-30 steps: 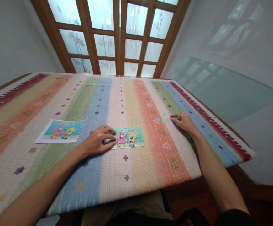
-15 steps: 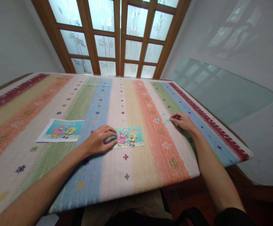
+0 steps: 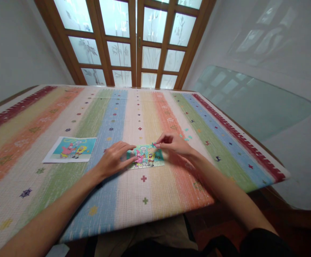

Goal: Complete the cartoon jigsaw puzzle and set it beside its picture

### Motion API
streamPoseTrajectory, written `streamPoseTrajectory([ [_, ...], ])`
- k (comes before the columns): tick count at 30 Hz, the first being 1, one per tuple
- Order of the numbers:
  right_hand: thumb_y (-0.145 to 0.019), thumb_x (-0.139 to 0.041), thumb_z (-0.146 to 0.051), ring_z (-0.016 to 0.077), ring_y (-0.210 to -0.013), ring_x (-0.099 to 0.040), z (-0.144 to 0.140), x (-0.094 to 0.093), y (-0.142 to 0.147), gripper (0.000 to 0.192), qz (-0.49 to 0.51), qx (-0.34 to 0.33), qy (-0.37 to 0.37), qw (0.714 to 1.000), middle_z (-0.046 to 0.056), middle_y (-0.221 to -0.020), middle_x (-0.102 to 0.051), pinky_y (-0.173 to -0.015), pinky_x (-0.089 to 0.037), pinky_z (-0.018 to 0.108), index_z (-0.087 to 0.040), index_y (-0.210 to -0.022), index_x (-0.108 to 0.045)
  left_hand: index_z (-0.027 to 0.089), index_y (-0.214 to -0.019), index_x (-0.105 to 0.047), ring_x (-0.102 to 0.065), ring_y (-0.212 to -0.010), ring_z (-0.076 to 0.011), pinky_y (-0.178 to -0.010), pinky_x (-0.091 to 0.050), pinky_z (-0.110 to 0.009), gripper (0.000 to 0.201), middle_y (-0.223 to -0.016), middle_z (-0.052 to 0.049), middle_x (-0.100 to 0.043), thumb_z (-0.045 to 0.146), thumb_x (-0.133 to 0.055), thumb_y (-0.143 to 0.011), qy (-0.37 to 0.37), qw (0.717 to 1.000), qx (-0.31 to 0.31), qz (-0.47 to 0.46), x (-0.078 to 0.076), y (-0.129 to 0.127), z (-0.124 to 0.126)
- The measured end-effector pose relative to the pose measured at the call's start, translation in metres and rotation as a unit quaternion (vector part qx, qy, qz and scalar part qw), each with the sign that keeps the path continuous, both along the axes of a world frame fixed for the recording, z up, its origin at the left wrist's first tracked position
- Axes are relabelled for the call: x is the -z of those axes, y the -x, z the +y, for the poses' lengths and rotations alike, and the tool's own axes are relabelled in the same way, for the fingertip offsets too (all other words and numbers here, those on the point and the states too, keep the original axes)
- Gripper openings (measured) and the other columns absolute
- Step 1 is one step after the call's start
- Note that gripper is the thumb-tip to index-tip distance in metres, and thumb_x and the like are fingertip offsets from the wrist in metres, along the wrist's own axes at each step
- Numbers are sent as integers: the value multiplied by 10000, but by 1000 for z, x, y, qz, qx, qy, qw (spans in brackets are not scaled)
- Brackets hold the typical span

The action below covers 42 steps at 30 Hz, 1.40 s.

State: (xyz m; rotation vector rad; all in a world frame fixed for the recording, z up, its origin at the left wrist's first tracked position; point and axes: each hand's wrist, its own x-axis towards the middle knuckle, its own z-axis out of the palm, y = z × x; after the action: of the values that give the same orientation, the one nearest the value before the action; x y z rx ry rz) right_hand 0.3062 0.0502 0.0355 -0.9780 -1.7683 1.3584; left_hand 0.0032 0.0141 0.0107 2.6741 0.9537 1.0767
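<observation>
Left hand (image 3: 115, 159) lay flat, fingers (image 3: 125, 147) loosely spread, tips pressing the left edge of the small cartoon jigsaw puzzle (image 3: 145, 157) at frame center. Right hand (image 3: 174, 144) hovered over the puzzle's upper right corner, thumb and forefinger pinched narrow; whether a piece sat between them could not be told. A few loose teal pieces (image 3: 187, 136) lay just right of that hand. Flat printed reference picture (image 3: 71, 149) sat well apart at left. Striped woven tablecloth (image 3: 134, 200) covered the table; frosted-glass wooden doors (image 3: 136, 43) stood at top.

Home: frosted-glass doors (image 3: 136, 43), striped tablecloth (image 3: 118, 117)
</observation>
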Motion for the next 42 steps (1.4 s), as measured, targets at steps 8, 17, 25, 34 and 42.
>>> streamPoseTrajectory([
  [8,-686,-953,-545,131,-644,-594,-5,-1,54,460,50,-102,60,992,14,-717,-670,-588,-477,260,-167,-780,-708,183,-1186,-647,-694,-892,-211,-808,-562,-360,230,-977,-67,-739,358,-639,-1037,-45,998,16,-29,0,-6,-5],
  [17,-779,-880,-614,128,-622,-545,-1,8,59,479,9,-98,8,995,17,-707,-648,-566,-423,264,-161,-818,-729,195,-1149,-674,-684,-892,-203,-804,-561,-352,201,-984,-67,-727,352,-588,-1058,-23,999,-4,-22,-2,-3,-3],
  [25,-920,-794,-177,174,-857,-620,-5,14,62,60,-136,-29,-236,962,32,-928,-698,-818,-479,321,-188,-934,-736,217,-1106,-715,-666,-977,-229,-877,-558,-402,241,-1042,-75,-705,424,-619,-1028,45,998,-39,-17,7,1,5],
  [34,-914,-823,-152,210,-1012,-623,4,18,64,141,-179,-56,-282,941,47,-1039,-696,-935,-461,362,-210,-1029,-765,221,-1093,-725,-653,-979,-226,-916,-554,-413,233,-1045,-67,-696,422,-639,-1011,69,996,-47,-19,9,4,7],
  [42,-936,-816,-178,209,-1001,-594,9,24,67,69,-198,-66,-303,930,52,-1012,-670,-929,-445,354,-187,-982,-766,214,-1095,-731,-652,-982,-236,-914,-557,-420,212,-1048,-70,-700,369,-654,-973,67,997,-46,-2,7,8,8],
])
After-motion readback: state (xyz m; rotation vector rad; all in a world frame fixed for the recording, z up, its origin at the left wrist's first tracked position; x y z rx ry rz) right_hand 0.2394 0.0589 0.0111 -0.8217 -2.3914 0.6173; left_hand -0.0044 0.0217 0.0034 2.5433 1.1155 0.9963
